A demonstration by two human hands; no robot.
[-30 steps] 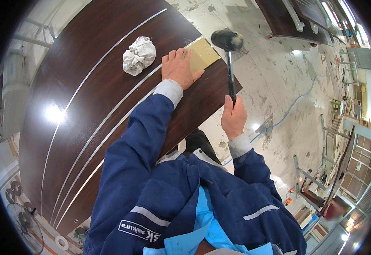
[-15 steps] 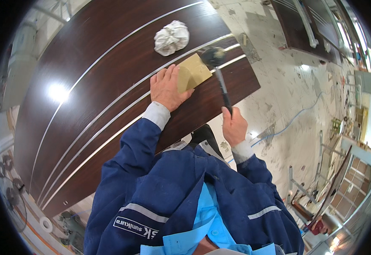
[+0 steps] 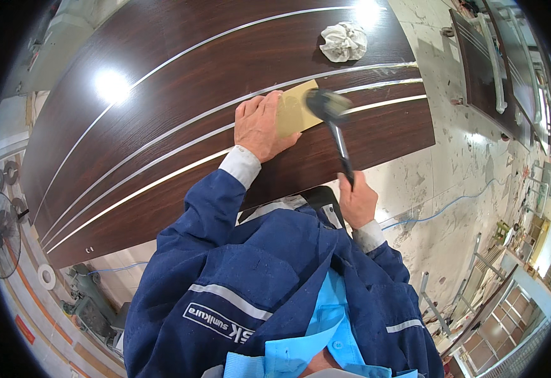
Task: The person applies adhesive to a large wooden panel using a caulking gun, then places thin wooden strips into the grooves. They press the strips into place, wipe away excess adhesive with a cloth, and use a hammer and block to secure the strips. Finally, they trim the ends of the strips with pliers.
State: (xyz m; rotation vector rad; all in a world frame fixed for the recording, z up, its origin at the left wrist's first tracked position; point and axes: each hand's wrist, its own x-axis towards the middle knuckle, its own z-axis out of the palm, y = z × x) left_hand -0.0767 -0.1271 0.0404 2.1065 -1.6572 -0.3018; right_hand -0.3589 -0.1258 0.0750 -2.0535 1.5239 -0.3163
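Relation of the mallet (image 3: pixel 341 149) to the tan block (image 3: pixel 299 108), seen from above. The block lies immediately to the right of the left hand (image 3: pixel 258 128), on the dark wood-grain panel (image 3: pixel 376 132) and across part of its pale strips (image 3: pixel 386 104). The left hand covers the block's left end, four fingers close together and the thumb set apart along the near edge; the block's full length, and thus its long axis, cannot be told. The right hand (image 3: pixel 358 200) lies nearer the wearer's body, to the right of and below the left hand, its fingers wrapped around the handle. From this grip the handle runs forward and slightly left to a blurred head, whose long axis lies roughly crosswise to the handle, the dark end toward the block. The head overlaps the block's right edge in this view; contact cannot be determined. Of the two hands, the left is the nearer to the block. A crumpled white cloth (image 3: pixel 343 43) lies beyond the left hand and to its right, apart from the block.
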